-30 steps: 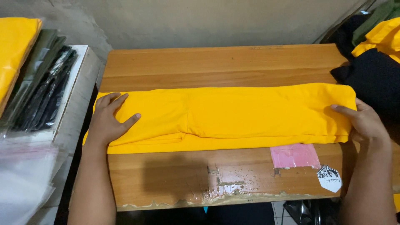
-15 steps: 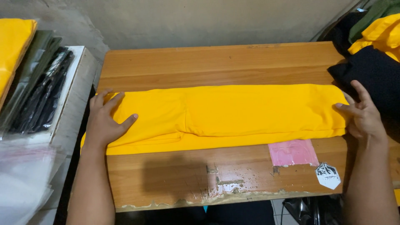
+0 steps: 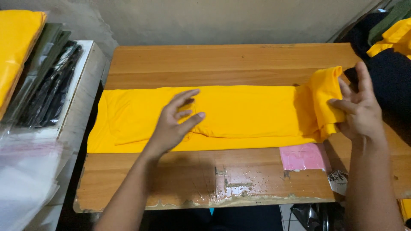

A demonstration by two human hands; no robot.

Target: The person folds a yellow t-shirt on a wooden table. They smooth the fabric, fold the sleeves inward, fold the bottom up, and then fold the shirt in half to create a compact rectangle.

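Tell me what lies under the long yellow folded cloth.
The yellow cloth lies flat on the wooden table, whose bare boards show on all sides. The left hand rests on top; the right hand lifts its right end. Anything beneath the cloth is covered.

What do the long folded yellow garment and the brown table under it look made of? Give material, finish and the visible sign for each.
Long folded yellow garment: probably soft knit cloth with a matte finish; it creases and curls limply where the right hand lifts its end. Brown table: wood, shown by grain lines and plank seams, with a slight sheen; its front edge looks worn and flaking.
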